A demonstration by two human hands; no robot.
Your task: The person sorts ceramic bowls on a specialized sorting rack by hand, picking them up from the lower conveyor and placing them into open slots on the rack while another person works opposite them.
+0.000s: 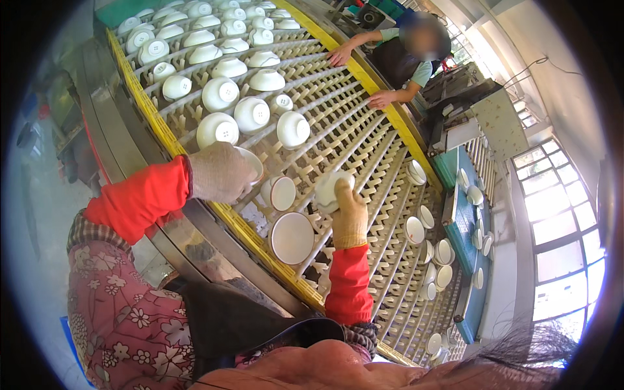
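Observation:
My left hand (224,172), in a pale knit glove, is closed around the edge of a white bowl (250,164) near the conveyor's yellow edge. My right hand (350,214), in a tan glove, grips another white bowl (329,190) above the pegs, its thumb on the outside. Between and below my hands, a small brown-rimmed bowl (282,194) and a larger round one (291,238) rest with their openings toward me. Just beyond my left hand, several bowls (218,130) lie with their bases showing.
The pegged conveyor (377,244) with grey rods spans the view between yellow side rails (416,146). Across it, a co-worker's hands (382,99) rest at the far rail. More bowls (444,252) stand along the right side. A teal belt (469,218) beyond carries several bowls.

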